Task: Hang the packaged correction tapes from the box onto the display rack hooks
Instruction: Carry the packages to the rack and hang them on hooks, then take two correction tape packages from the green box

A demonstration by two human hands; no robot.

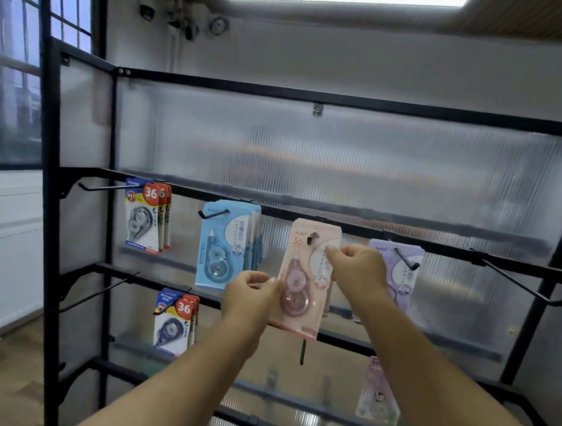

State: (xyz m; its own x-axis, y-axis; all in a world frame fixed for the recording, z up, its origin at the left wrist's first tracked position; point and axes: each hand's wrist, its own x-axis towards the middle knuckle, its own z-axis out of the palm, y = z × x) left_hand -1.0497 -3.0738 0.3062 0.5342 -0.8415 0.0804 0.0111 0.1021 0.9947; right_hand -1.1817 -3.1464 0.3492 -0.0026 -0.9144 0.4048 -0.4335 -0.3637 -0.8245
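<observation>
A pink packaged correction tape [301, 275] hangs at the middle of the black display rack [47, 226], its hang hole over a hook tip [311, 239]. My left hand [248, 295] pinches the pack's lower left edge. My right hand [356, 270] pinches its upper right edge, just right of the hole. The box is out of view.
Blue-and-white packs [145, 218] and light blue packs [225, 245] hang to the left, a purple pack [400, 274] to the right. More packs [175, 322] hang on the lower rail, another [378, 391] at lower right. Bare hooks [521, 285] jut out at right and far left [105, 188].
</observation>
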